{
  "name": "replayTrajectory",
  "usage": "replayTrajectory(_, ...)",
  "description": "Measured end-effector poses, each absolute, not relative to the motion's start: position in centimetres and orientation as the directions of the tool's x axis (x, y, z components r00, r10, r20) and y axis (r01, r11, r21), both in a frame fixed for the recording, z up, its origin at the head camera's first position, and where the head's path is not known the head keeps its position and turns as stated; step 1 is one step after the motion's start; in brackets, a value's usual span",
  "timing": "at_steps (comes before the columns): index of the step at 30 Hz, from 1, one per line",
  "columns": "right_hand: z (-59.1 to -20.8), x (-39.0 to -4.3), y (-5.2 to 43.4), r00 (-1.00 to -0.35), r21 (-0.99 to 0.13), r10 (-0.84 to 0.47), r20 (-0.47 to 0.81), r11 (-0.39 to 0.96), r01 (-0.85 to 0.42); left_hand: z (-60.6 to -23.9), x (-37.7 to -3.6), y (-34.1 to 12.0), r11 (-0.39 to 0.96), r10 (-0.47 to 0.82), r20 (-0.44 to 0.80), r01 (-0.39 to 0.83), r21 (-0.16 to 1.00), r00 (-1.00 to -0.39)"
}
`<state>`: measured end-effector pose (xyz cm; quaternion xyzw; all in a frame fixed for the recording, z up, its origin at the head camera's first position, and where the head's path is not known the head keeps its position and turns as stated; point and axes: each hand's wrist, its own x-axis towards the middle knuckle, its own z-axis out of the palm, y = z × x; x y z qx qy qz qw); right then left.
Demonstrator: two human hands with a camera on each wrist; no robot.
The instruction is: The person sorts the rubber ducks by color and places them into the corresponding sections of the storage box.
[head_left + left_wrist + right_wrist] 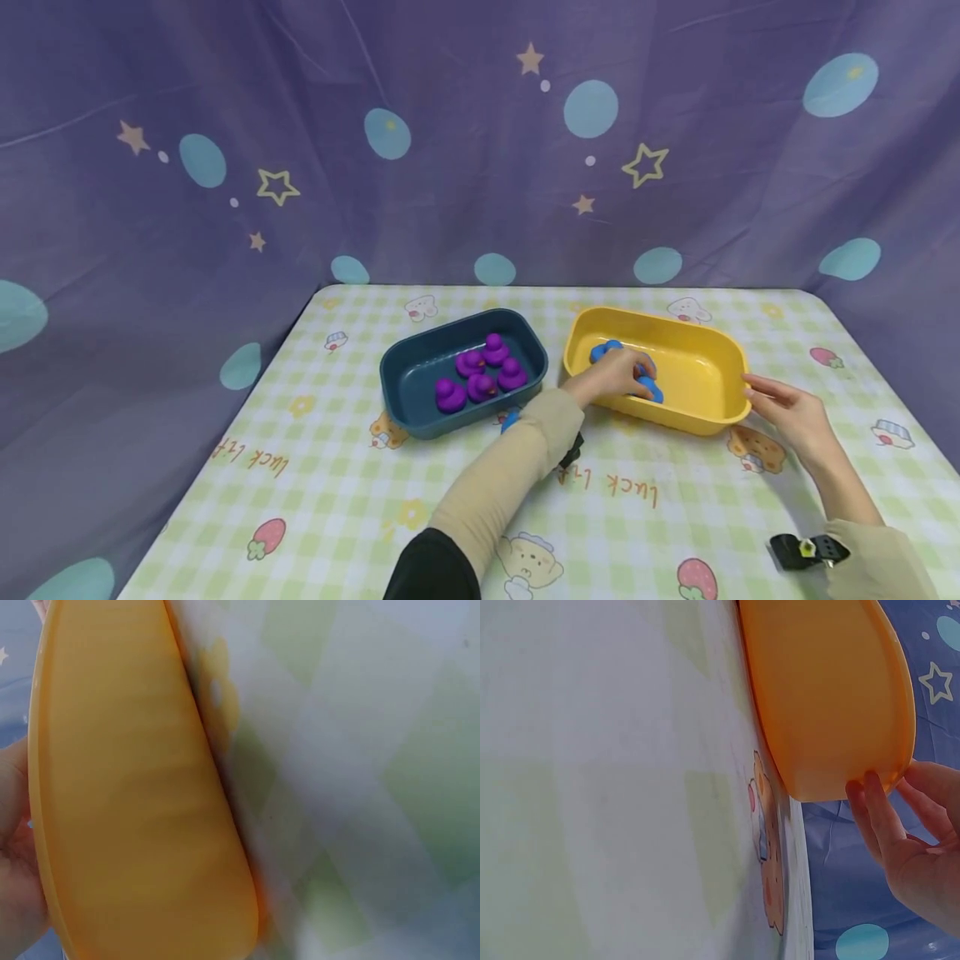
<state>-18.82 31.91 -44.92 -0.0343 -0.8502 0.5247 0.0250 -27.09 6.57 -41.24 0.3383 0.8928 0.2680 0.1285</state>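
Note:
My left hand reaches into the left part of a yellow bin, its fingers curled round a small blue toy duck that they partly hide. Other blue ducks lie beside the hand in the bin. In the left wrist view, the bin's outer wall covers most of that hand. At the bin's right end, my right hand holds the rim. The right wrist view has two of its fingertips against the outer wall and other fingers at the rim.
A dark teal bin with several purple ducks stands left of the yellow one. A blue object shows on the table behind my left forearm. The checked tablecloth ends at a purple patterned curtain.

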Motion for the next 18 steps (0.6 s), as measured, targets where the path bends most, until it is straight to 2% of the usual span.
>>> replayTrajectory(7,-47.5,-20.2,33.5,-0.998,-0.904,0.056,0.012,0.427,0.013,-41.4,-27.1,6.5,0.646,0.688,-0.082,0.557,0.523,-0.721)
replayTrajectory(11,-48.6,-20.7,33.9,-0.996,-0.895,0.087,0.02,0.446,0.021,-41.4,-27.2,6.5,0.649,0.688,-0.089,0.556,0.519,-0.72)
replayTrajectory(18,-46.5,-19.7,32.9,-0.996,-0.886,0.088,0.009,0.463,0.033,-41.1,-27.2,6.3,0.639,0.684,-0.08,0.543,0.545,-0.725)
